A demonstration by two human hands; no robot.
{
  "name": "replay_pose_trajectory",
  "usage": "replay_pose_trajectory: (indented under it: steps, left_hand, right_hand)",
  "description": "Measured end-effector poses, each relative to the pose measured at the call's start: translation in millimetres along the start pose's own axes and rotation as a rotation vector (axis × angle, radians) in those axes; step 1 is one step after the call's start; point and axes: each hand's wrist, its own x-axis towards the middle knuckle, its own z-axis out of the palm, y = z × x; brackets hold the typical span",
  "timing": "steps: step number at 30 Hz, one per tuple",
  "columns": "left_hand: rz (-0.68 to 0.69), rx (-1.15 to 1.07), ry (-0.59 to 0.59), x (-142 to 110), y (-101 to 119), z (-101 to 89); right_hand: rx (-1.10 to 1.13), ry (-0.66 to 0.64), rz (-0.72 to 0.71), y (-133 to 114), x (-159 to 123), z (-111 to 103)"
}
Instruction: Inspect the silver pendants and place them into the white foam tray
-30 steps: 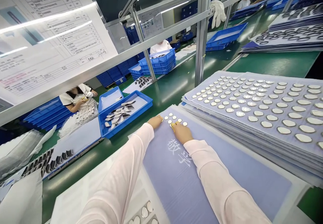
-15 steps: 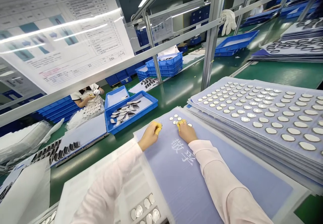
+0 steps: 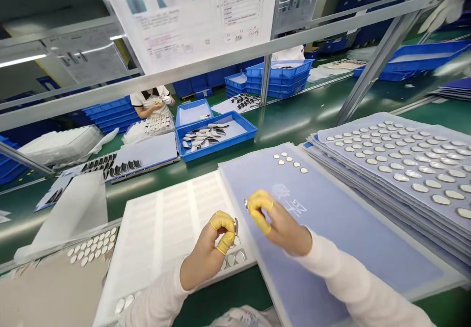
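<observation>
Yellow finger cots cover fingertips on both hands. My left hand (image 3: 206,251) pinches a small round disc (image 3: 236,226) edge-on, over the near right corner of a white tray (image 3: 180,209). Silver-rimmed discs (image 3: 235,258) lie in that tray's near corner, partly behind the hand. To the right, my right hand (image 3: 281,221) is closed on a small shiny disc (image 3: 246,203), also edge-on, above the left side of a bluish-purple sheet (image 3: 316,238) bearing white characters. Several white discs (image 3: 289,159) rest near the far end of that sheet.
On the right stands a stack of sheets (image 3: 353,170) covered with rows of discs. Farther back, a blue bin (image 3: 235,135) holds curved dark-and-white pieces. A metal rail (image 3: 206,64) with a hanging printed sheet (image 3: 206,17) crosses above. Another person (image 3: 152,103) works at the far left.
Both hands have come back from the far end of the bluish-purple sheet towards me, the left one now over the white tray. The view has turned left.
</observation>
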Motion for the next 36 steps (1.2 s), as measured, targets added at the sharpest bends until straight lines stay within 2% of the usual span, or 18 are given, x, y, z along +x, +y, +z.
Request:
replay_pose_trajectory:
  steps: [2,4,9,14,18,21,28,36]
  left_hand:
    - [0.004,0.0,0.014,-16,3,-1.9]
    - [0.002,0.023,0.014,-31,5,-3.3]
    - [-0.002,0.095,-0.052,-58,16,-9.9]
    - [-0.033,0.106,-0.016,-79,23,-19.5]
    - [-0.061,0.114,0.035,-93,23,-24.9]
    - [-0.116,0.061,0.025,-101,21,-28.0]
    - [-0.194,-0.034,0.04,-104,19,-29.4]
    - [-0.21,-0.061,0.039,-103,15,-29.2]
  right_hand:
    - [0.107,0.044,-0.043,-40,-14,13]
    - [0.112,0.08,-0.021,-67,-27,25]
    - [0.102,0.121,0.037,-94,-47,56]
    - [0.252,0.136,0.069,-104,-49,80]
    - [0.36,0.115,0.062,-106,-47,91]
    - [0.389,0.087,0.066,-105,-47,96]
    - [0.422,0.073,0.114,-100,-47,105]
    - [0.448,0.063,0.148,-98,-48,107]
